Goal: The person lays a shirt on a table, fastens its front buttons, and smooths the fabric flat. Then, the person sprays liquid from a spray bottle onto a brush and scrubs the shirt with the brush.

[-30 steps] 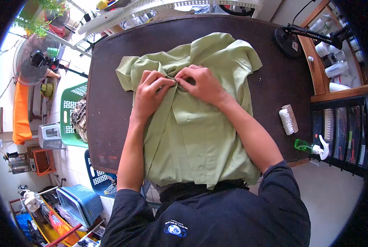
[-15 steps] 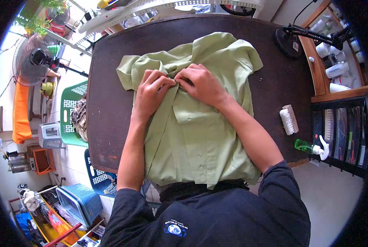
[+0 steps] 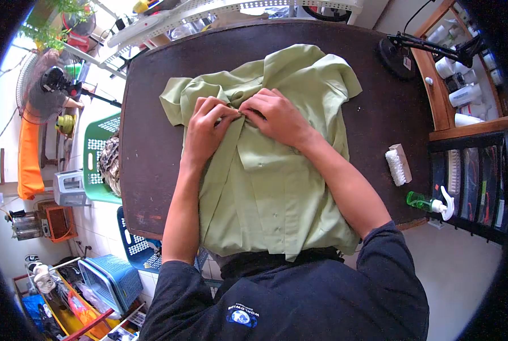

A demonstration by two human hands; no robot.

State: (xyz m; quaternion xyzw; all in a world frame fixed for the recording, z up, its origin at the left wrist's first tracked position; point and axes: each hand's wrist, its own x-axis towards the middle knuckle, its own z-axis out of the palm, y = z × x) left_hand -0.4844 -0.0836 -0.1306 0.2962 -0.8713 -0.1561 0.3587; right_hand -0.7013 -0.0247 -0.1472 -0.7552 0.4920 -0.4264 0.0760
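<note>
A light green shirt (image 3: 288, 187) lies spread over the dark table (image 3: 151, 131), its lower end toward my body and its sleeves at the far side. My left hand (image 3: 207, 128) pinches the front edge of the cloth near the collar. Right beside it my right hand (image 3: 276, 118) pinches the same edge, the fingertips of both hands almost touching. Whatever small part sits between the fingertips is too small and covered to make out. Small buttons or holes dot the front strip lower down.
On the table's right stand a white-bristled brush (image 3: 397, 166) and a green spray bottle (image 3: 430, 203). A black lamp base (image 3: 396, 58) is at the back right. Left of the table are a green basket (image 3: 92, 153) and a fan (image 3: 43, 85); a white perforated shelf (image 3: 220, 17) runs behind.
Both hands stay at the same spot on the shirt, with only a slight shift of the fingers. The shirt lies practically as before.
</note>
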